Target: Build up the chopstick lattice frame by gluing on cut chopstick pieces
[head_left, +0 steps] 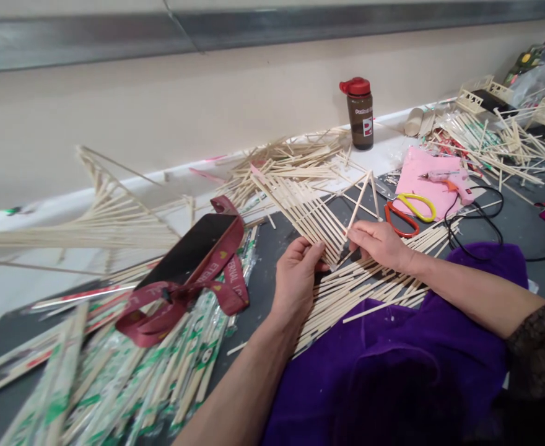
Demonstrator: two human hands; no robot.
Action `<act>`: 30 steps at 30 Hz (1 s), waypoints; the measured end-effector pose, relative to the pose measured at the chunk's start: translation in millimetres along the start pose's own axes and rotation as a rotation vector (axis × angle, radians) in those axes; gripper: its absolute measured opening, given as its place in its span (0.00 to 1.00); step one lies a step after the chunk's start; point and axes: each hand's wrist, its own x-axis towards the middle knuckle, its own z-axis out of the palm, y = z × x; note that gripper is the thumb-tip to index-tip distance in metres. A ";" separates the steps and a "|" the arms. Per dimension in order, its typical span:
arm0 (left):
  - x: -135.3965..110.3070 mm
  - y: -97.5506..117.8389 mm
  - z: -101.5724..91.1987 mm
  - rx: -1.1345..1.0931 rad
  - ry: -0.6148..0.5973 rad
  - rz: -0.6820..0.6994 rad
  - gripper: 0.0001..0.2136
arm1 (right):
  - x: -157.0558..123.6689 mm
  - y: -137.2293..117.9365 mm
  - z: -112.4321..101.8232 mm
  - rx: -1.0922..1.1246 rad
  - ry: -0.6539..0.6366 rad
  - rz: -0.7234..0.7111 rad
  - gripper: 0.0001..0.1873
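A small frame of wooden sticks [307, 214], with slats side by side and a triangle of sticks standing at its right end, is held up between my hands. My left hand [298, 269] pinches its near left corner between thumb and fingers. At the right, my right hand [378, 243] has its fingers closed on the frame near the foot of the triangle; the fingertips are partly hidden. Beneath both hands lie many loose wooden sticks [370, 279], partly over a purple cloth [347, 365].
Scissors [409, 217] with red and yellow handles and a pink glue gun [451, 179] lie to the right. A red-lidded bottle [360, 114] stands by the wall. On the left are a phone [184, 251] with a red strap, wrapped chopsticks [161, 371] and a larger stick structure [109, 210].
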 end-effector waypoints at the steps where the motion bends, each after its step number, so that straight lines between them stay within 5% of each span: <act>1: -0.3 0.4 0.3 -0.001 0.002 -0.001 0.12 | -0.5 -0.3 -0.6 0.005 -0.009 -0.005 0.18; 26: 0.7 -3.2 -0.6 -0.026 -0.010 0.024 0.12 | -2.6 -2.6 -2.3 0.046 0.034 0.022 0.19; 30: 1.0 -3.5 -0.8 -0.033 -0.015 0.025 0.11 | -2.2 -4.3 -1.9 -0.057 0.074 0.025 0.10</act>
